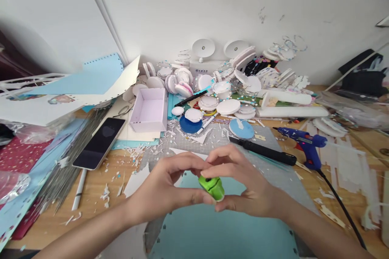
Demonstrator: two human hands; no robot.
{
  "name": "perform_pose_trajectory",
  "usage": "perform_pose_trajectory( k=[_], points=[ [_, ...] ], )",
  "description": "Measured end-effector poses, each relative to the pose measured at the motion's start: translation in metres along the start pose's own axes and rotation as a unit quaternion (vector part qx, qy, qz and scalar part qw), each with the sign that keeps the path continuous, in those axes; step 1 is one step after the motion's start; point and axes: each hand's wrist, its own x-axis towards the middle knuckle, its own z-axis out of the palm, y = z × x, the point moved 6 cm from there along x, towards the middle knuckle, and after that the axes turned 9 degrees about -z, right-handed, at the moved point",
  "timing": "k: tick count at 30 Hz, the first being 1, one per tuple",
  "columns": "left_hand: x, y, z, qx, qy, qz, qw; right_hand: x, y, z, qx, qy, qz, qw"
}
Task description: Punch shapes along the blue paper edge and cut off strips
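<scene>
Head view — downward, close over desk (pixel 100 210)

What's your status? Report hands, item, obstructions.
Left hand, right hand: both grip the green punch. Punch held above light blue sheet. Black knife and blue glue gun lie beyond, not touching hands.

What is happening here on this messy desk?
A person holds a small green tool between both hands, the left hand and the right hand pinching it from either side. The hands are above a light blue sheet of paper that lies on the desk. Around them lie paper scraps, a phone to the left, a black knife and a blue glue gun to the right. A white box and a pile of white discs sit farther back.
</scene>
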Motion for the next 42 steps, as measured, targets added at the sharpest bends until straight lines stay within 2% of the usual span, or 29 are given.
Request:
perform_pose_trajectory(
  k=[2,3,5,7,8,10,13,16,18,22,24,25,27,30,32,34,36,39,42],
  points=[
    [0.004,-0.008,0.002,-0.031,-0.023,-0.027,0.999,-0.001,0.002,-0.002,0.024,0.021,0.018,0.999],
    [0.006,-0.013,0.001,-0.009,-0.012,-0.037,0.999,-0.003,0.005,-0.004,0.049,0.048,0.030,0.997],
    [0.009,-0.024,-0.009,0.116,0.059,-0.047,0.990,-0.010,0.016,-0.011,0.112,0.121,0.072,0.984],
    [0.010,-0.033,-0.019,0.286,0.139,-0.052,0.947,-0.019,0.033,-0.018,0.157,0.188,0.133,0.960],
    [0.011,-0.038,-0.021,0.352,0.156,-0.056,0.921,-0.024,0.042,-0.020,0.162,0.210,0.163,0.950],
    [0.013,-0.048,-0.020,0.426,0.145,-0.075,0.890,-0.031,0.058,-0.023,0.153,0.237,0.209,0.936],
    [0.016,-0.058,-0.016,0.439,0.125,-0.112,0.883,-0.039,0.078,-0.019,0.141,0.267,0.260,0.917],
    [0.019,-0.062,-0.011,0.408,0.118,-0.130,0.896,-0.043,0.088,-0.004,0.134,0.255,0.304,0.908],
    [0.021,-0.063,-0.008,0.364,0.113,-0.130,0.915,-0.043,0.088,0.007,0.140,0.235,0.307,0.912],
    [0.023,-0.064,-0.007,0.140,0.098,-0.135,0.976,-0.042,0.082,0.015,0.157,0.226,0.287,0.917],
    [0.023,-0.065,-0.008,0.053,0.091,-0.145,0.984,-0.041,0.080,0.012,0.160,0.226,0.285,0.918],
    [0.023,-0.065,-0.010,0.041,0.095,-0.145,0.984,-0.039,0.078,0.010,0.161,0.221,0.285,0.919],
    [0.021,-0.062,-0.015,0.069,0.115,-0.121,0.984,-0.034,0.074,0.004,0.153,0.208,0.276,0.926],
    [0.016,-0.056,-0.022,0.143,0.149,-0.050,0.977,-0.019,0.064,-0.005,0.112,0.165,0.219,0.955],
    [0.013,-0.055,-0.025,0.163,0.165,-0.014,0.973,-0.008,0.058,-0.003,0.092,0.124,0.168,0.974],
    [0.011,-0.057,-0.027,0.164,0.171,-0.003,0.971,-0.003,0.055,0.005,0.092,0.090,0.145,0.981],
    [0.010,-0.061,-0.027,0.173,0.164,-0.007,0.971,-0.004,0.057,0.014,0.099,0.076,0.159,0.979],
    [0.011,-0.066,-0.024,0.218,0.123,-0.003,0.968,-0.011,0.065,0.024,0.112,0.078,0.206,0.969],
    [0.010,-0.067,-0.023,0.264,0.102,0.017,0.959,-0.014,0.070,0.022,0.100,0.081,0.233,0.964]
  ],
)
